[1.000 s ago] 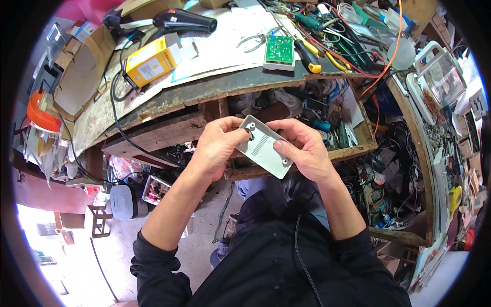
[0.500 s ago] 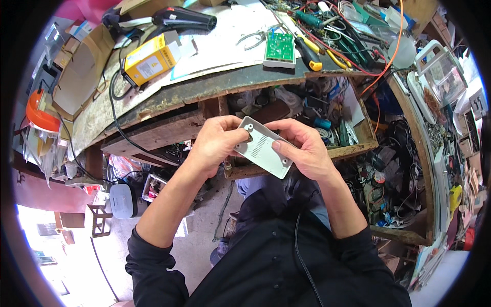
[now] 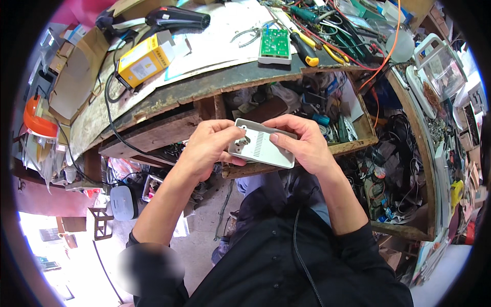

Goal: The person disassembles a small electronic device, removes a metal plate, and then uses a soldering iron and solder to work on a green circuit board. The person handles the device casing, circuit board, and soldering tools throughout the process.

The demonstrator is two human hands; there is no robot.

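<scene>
A shallow white plastic case half (image 3: 274, 154) is held in front of my chest, its hollow inside facing up. A row of vent slots crosses its middle, and a hole with small posts shows near its left end. My left hand (image 3: 207, 146) grips that left end, thumb tip inside near the hole and fingers at the edge. With the thumb inside and fingers behind the far rim, my right hand (image 3: 305, 144) holds the right part. On the bench beyond, a green circuit board (image 3: 275, 43) sits in another white case part.
A black-and-yellow screwdriver (image 3: 305, 50), pliers (image 3: 247, 37), a yellow cardboard box (image 3: 144, 61) and a black hot-air gun (image 3: 179, 18) lie on the bench (image 3: 192, 81). Just beyond my hands is an open wooden drawer (image 3: 353, 148) full of parts. An orange cable (image 3: 391, 51) hangs at the right.
Both hands have turned the case half so that it lies more level, its long side closer to crosswise. My left thumb has shifted slightly at its left end. The view has moved a little.
</scene>
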